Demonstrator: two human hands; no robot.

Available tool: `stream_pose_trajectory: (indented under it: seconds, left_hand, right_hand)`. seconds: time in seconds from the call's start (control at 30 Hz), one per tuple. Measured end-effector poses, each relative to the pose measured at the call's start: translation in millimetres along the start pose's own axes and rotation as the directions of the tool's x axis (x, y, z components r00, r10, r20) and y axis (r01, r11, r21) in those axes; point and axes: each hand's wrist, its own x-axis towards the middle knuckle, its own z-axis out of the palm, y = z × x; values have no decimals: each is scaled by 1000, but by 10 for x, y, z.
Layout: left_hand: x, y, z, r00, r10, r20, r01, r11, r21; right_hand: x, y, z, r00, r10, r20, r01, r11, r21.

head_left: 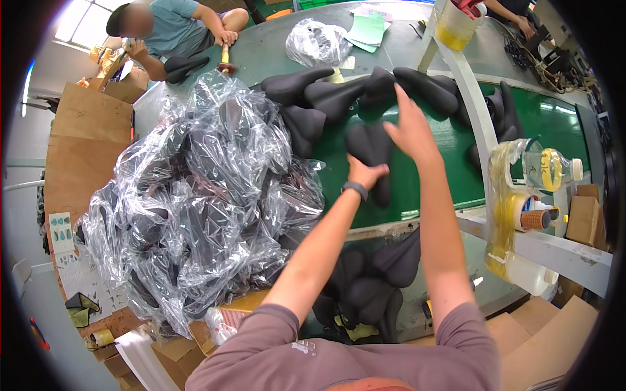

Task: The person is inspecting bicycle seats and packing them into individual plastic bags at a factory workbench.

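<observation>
A black bicycle saddle [369,142] lies on the green belt [417,186] in front of me. My left hand [365,172], with a dark band on the wrist, is closed around its narrow part. Just right of that saddle is my right hand [412,127], fingers stretched out and apart. Its index finger points toward the saddles farther back, and whether it touches one I cannot tell. Several more black saddles [332,98] form a row along the far side of the belt. Close to my body is another group of black saddles [368,296].
A big heap of plastic-wrapped saddles [222,176] fills the left side. A white metal frame [471,107] rises at right, holding plastic bottles [546,169] and a bucket [456,29]. Across the table a person [176,32] holds a mallet [225,62] near a saddle.
</observation>
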Motion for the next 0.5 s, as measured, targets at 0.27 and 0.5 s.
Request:
stream_pose_trajectory:
  seconds: [0.27,0.5]
  left_hand:
    - [-1913,287,-761,630,-433,645,183,890,418]
    - [-675,951,-1441,841,537,-64,-363,648,670]
  right_hand:
    - [1343,979,1121,988,-42,149,126,779,-615]
    - [-398,774,856,999,-43,6,42,941,-335]
